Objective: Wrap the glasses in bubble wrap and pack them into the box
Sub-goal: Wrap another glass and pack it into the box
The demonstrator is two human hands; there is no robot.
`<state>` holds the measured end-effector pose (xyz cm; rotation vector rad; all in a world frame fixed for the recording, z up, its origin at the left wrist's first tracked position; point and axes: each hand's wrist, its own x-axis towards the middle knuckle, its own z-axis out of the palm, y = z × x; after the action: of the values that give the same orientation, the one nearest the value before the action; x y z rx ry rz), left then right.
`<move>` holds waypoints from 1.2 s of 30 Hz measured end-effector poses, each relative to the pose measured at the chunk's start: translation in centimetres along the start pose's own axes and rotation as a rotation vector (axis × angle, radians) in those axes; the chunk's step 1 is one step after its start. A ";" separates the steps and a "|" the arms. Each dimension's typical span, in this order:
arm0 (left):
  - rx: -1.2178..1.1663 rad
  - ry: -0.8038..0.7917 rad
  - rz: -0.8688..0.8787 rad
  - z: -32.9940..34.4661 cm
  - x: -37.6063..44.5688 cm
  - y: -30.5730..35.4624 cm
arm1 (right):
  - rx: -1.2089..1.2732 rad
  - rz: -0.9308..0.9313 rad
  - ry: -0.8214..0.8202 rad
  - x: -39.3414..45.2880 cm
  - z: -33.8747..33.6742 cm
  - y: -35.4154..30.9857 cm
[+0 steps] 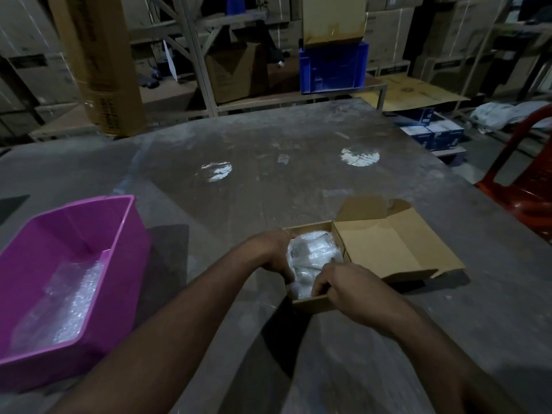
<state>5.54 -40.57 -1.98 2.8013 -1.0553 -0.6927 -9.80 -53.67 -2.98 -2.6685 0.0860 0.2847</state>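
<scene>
Seating wrapped glasses in the box: the bundle is pinched by curled fingers of left hand and right hand. It should be pressed down evenly, wrap tucked inside walls, lid left open. Spare bubble wrap lies in pink tub.

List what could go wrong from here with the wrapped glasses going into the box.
1. Both hands, left hand and right hand, push the bubble-wrapped bundle into the cardboard box; it fills the box, so hard pressing might crack glass.
2. The lid lies open; bulging wrap may stop it closing.
</scene>
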 end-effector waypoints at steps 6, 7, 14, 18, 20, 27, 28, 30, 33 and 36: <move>-0.001 -0.008 -0.013 0.0 0.1 0.1 | -0.114 0.052 -0.017 1.2 1.1 -0.1; 0.000 -0.007 -0.012 0.0 0.2 0.1 | -0.154 0.041 -0.010 1.4 1.4 -0.1; 0.003 -0.011 -0.002 0.3 0.2 -0.4 | -0.072 0.039 0.049 0.7 0.8 0.4; -0.013 -0.071 0.029 -0.7 -0.2 -0.8 | 0.003 0.073 0.141 1.4 0.6 0.4; -0.044 -0.105 0.032 -1.3 -0.2 -1.2 | 0.000 0.073 0.241 1.7 0.6 0.6; -0.019 0.092 0.089 -1.5 -0.4 -1.7 | -0.011 0.000 0.413 4.0 -0.4 2.0; -0.031 0.136 0.096 -1.2 -0.3 -1.6 | -0.034 -0.007 0.393 4.4 -0.2 1.9; -0.072 0.169 0.109 -0.3 0.1 -1.5 | -0.076 -0.007 0.357 5.0 0.3 1.7; -0.082 0.195 0.103 0.9 0.5 -1.3 | -0.138 0.008 0.301 5.5 0.9 2.0; -0.036 0.223 0.114 1.2 0.8 -1.4 | -0.171 0.020 0.255 6.1 0.8 2.3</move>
<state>6.38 -39.90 -3.67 2.6846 -1.1352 -0.3728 -4.19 -55.43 -5.95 -2.8622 0.1754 -0.0455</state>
